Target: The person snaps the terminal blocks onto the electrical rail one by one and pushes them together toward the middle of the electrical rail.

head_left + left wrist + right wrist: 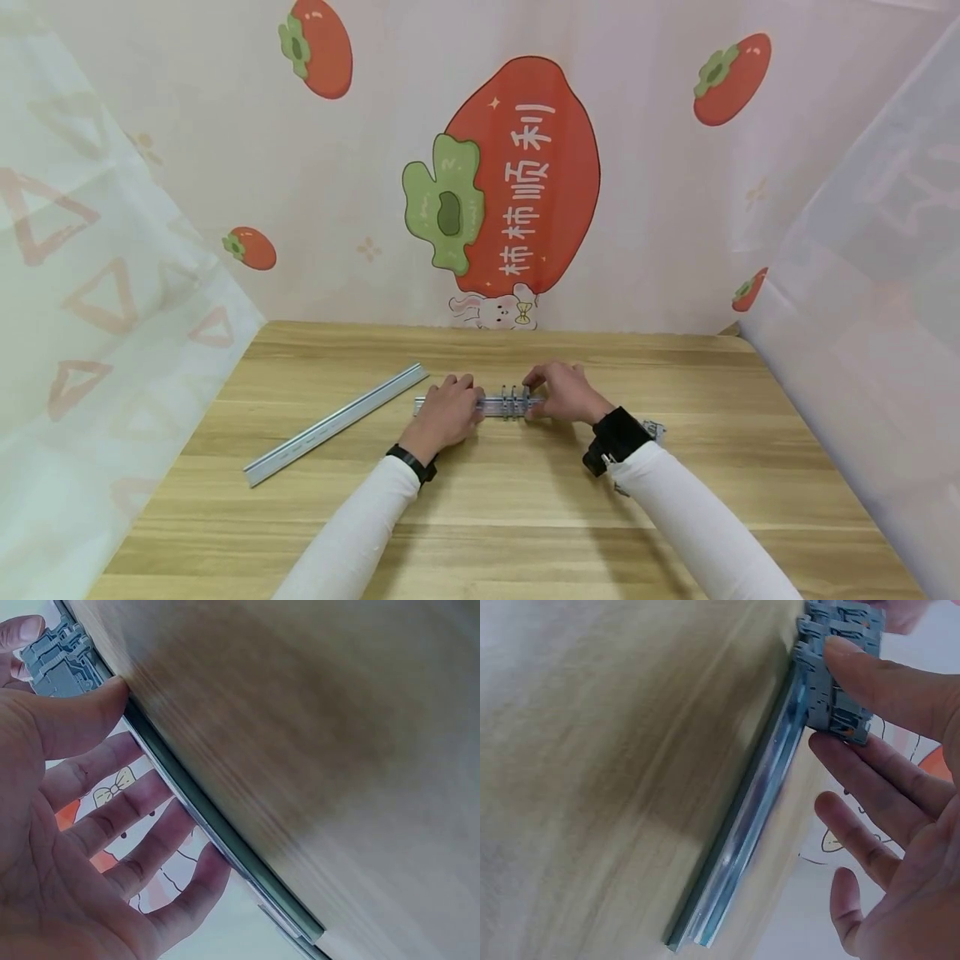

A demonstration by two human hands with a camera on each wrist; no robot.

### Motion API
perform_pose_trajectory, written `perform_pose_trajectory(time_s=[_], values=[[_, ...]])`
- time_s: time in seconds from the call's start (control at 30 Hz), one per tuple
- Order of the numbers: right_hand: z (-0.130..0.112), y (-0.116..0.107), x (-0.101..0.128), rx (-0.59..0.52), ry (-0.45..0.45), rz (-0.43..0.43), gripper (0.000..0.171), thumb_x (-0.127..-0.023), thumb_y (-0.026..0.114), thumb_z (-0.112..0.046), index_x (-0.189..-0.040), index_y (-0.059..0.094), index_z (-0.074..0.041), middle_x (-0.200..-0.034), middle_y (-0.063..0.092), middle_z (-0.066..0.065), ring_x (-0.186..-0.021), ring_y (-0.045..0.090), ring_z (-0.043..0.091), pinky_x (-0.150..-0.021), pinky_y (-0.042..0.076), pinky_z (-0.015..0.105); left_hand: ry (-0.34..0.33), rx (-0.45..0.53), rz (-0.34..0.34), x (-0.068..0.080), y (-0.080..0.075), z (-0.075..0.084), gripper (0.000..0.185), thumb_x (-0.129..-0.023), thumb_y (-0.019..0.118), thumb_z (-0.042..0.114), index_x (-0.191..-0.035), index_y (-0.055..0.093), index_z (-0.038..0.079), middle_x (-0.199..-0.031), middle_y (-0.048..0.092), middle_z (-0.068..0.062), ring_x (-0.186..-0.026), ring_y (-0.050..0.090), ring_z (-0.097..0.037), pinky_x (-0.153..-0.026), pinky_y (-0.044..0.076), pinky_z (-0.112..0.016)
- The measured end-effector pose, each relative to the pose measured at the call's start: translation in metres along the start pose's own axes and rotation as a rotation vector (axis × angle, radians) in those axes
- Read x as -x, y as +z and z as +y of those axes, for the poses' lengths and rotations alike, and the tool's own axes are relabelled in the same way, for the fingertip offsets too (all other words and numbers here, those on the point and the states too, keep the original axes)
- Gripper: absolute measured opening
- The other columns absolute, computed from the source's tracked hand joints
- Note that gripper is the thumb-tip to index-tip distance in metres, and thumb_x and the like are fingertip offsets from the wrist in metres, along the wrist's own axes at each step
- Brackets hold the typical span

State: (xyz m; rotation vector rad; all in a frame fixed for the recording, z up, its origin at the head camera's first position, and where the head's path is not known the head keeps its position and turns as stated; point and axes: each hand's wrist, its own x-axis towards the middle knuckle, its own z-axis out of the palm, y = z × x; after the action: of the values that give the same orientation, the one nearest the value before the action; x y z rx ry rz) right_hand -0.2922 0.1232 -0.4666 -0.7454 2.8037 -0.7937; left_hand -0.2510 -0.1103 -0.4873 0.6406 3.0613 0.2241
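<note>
Fingers (870,682) of right hand (564,392) pinch grey terminal blocks (510,402); left hand (444,412) fingers (82,712) clamp the short rail (495,406).
Table (525,517): wooden, carries all items.
Long rail (337,422): lies loose, left of hands.
Short rail: mid-table; probably stiff, light metal, edges possibly slippery; best held by its sides.
Terminal blocks: seated on short rail; likely light, rigid plastic; best gripped on flat faces.

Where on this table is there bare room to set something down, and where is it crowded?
Free: the table front between the sleeves, the right side beyond the right hand, and the back strip by the backdrop. Crowded: the middle, where both hands meet at the short rail with grey blocks, and left, where the long rail lies.
</note>
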Motion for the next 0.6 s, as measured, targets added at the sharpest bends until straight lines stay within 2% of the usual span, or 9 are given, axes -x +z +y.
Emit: perform_pose_trajectory(time_s=[0.23, 0.43, 0.6], values=[[-0.001, 0.008, 0.004, 0.077, -0.034, 0.055, 0.045, -0.072, 0.094, -0.021, -0.111, 0.075, -0.008, -0.101, 0.075, -0.001, -0.109, 0.056, 0.025, -0.093, 0.024, 0.054, -0.006, -0.014, -0.005, 0.000, 0.000, -0.001, 0.031, -0.098, 0.069, 0.031, -0.125, 0.069, 0.016, -0.118, 0.059, -0.006, -0.111, 0.055, -0.030, -0.085, 0.050, -0.053], [0.003, 0.012, 0.012, 0.031, -0.012, 0.048, 0.048, -0.076, 0.092, -0.020, -0.117, 0.071, -0.007, -0.108, 0.073, 0.001, -0.107, 0.054, 0.024, -0.092, 0.023, 0.052, 0.004, -0.004, -0.020, -0.001, 0.001, -0.001, 0.030, -0.098, 0.070, 0.032, -0.123, 0.070, 0.016, -0.114, 0.058, -0.006, -0.107, 0.055, -0.029, -0.083, 0.050, -0.052], [0.007, 0.012, 0.014, 0.007, -0.036, 0.053, 0.055, -0.077, 0.091, -0.019, -0.124, 0.066, -0.006, -0.111, 0.072, 0.004, -0.107, 0.054, 0.025, -0.092, 0.023, 0.054, -0.012, -0.009, -0.028, -0.003, -0.001, 0.001, 0.032, -0.098, 0.069, 0.032, -0.126, 0.069, 0.015, -0.115, 0.058, -0.007, -0.107, 0.055, -0.029, -0.085, 0.050, -0.051]])
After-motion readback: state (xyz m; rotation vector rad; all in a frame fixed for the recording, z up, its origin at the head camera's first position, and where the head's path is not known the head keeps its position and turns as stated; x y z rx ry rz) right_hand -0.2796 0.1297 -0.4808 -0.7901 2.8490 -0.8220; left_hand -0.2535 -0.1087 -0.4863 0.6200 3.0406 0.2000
